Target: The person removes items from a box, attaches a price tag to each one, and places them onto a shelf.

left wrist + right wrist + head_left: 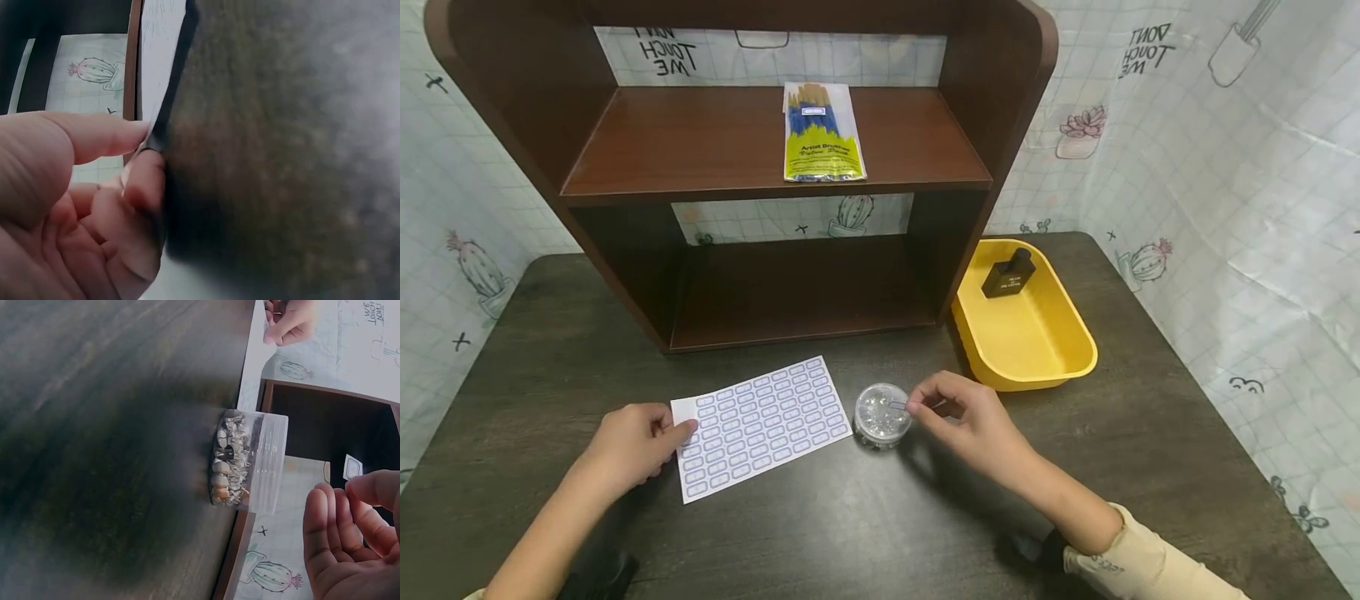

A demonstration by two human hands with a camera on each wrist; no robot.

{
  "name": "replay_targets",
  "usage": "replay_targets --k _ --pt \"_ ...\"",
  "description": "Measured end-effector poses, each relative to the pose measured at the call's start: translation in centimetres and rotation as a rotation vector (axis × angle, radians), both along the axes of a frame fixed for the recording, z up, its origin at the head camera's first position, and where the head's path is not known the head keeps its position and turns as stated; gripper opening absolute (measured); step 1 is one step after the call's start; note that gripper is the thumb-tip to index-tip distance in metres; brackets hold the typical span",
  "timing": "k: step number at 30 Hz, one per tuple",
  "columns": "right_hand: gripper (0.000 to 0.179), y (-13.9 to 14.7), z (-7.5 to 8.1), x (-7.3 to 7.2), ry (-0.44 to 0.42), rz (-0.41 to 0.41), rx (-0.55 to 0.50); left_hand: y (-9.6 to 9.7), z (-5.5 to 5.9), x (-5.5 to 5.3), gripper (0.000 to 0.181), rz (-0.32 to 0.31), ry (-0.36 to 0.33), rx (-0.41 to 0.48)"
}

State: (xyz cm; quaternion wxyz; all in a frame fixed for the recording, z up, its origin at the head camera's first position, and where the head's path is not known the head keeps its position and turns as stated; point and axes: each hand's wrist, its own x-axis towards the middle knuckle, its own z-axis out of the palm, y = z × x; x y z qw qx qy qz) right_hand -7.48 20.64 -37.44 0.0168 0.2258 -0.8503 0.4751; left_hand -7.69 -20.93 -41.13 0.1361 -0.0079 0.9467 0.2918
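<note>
My left hand (634,444) pinches the left edge of a white sheet of blue-bordered labels (760,427), thumb on top. In the left wrist view that sheet (161,56) is seen nearly edge-on between thumb and finger. My right hand (966,417) pinches one small label (353,467) by its edge between thumb and fingertip. Just left of that hand, a round clear plastic jar (881,414) stands on the table, its lid on. Through the wall of the jar (247,461) show many shiny metal pieces, possibly thumbtacks. From the head view the label overlaps the lid.
Behind stands a dark brown wooden shelf (805,329). A pack of artist brushes (824,137) with a small label on it lies on its upper board. To the right, a yellow bin (1026,333) holds a black bottle (1009,273). The tabletop (820,533) is dark wood.
</note>
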Motion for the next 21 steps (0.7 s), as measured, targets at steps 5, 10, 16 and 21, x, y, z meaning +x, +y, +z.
replay_targets --k 5,10,16,21 --pt "0.010 0.2 -0.3 0.5 -0.024 0.015 0.039 0.3 0.3 -0.1 0.044 -0.018 0.006 -0.071" --pt "0.012 0.9 -0.7 1.3 -0.041 0.034 0.064 1.2 0.8 -0.2 0.040 -0.039 0.036 -0.121" --pt "0.012 1.3 -1.5 1.9 -0.066 0.048 0.066 3.4 1.5 -0.1 0.025 -0.068 0.174 -0.118" --pt "0.011 0.8 -2.1 1.9 -0.092 0.075 0.066 5.5 2.2 0.0 0.017 -0.144 0.231 -0.047"
